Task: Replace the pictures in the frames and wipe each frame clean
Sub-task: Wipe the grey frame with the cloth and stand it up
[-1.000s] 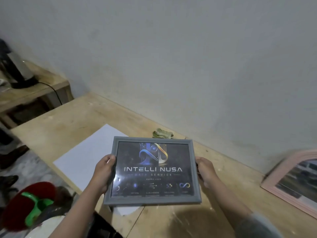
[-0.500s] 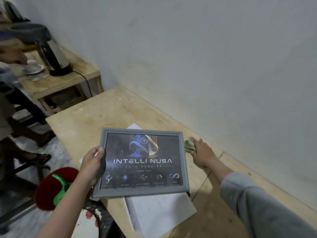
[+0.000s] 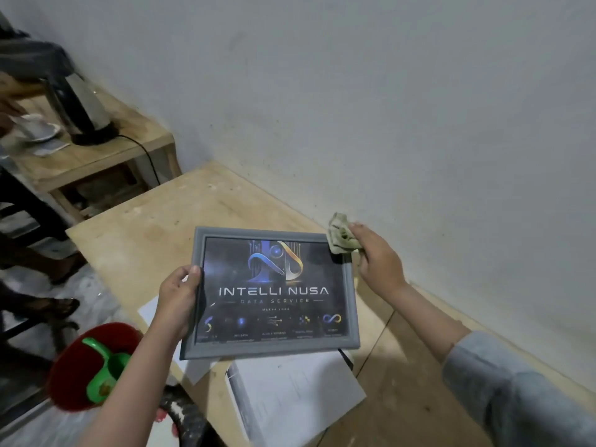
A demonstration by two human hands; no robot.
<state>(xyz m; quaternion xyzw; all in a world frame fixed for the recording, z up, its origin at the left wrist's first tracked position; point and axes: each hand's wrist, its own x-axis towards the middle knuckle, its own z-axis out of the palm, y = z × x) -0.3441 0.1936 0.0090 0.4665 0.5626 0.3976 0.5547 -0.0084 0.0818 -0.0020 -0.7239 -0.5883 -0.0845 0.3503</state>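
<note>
A metal kettle (image 3: 80, 104) with a black cord is seen on a low wooden side table (image 3: 129, 146) at the upper left, beside a white cup and saucer (image 3: 37, 130). A red bucket (image 3: 80, 369) holding a green scoop (image 3: 103, 366) is seen at the lower left. White papers (image 3: 290, 398) are spread on the plywood table (image 3: 180, 217) below centre, partly covered by the frame. The grey picture frame (image 3: 274, 293) is held at centre above the table; its left edge is gripped by the left hand (image 3: 179, 298). A dark print is shown, lettered "INTELLI NUSA" and "DATA SERVICE"; smaller captions cannot be read. A crumpled greenish cloth (image 3: 342, 235) is pinched in the right hand (image 3: 377, 256) over the frame's upper right corner.
</note>
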